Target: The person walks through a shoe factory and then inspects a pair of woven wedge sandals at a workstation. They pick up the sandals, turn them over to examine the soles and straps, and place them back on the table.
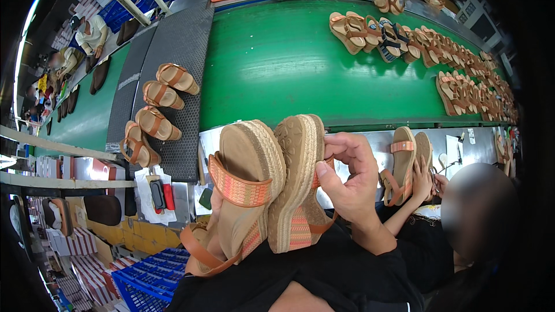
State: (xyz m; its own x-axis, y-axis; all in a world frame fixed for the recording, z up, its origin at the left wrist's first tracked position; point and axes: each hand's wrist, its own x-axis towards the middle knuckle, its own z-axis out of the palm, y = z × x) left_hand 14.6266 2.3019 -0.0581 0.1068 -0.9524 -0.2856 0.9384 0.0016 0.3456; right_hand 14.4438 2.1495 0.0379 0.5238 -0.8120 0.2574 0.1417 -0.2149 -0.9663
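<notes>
Though 4 sandals (159,122) sat frame L, ctr. pair (280,196) wasn't down yet: R hand (354,179) clamped fingers on one; L hand (215,244) fingers hidden, couldn't tell.

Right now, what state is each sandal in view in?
Left-held sandal: in the left hand, insole showing.
Right-held sandal: in the right hand, outsole tread showing.
Four sandals: unheld, grouped on the black mat.
Sandals on the green belt: lined up in rows.
Co-worker's sandal: insole showing, hand beside it.
</notes>
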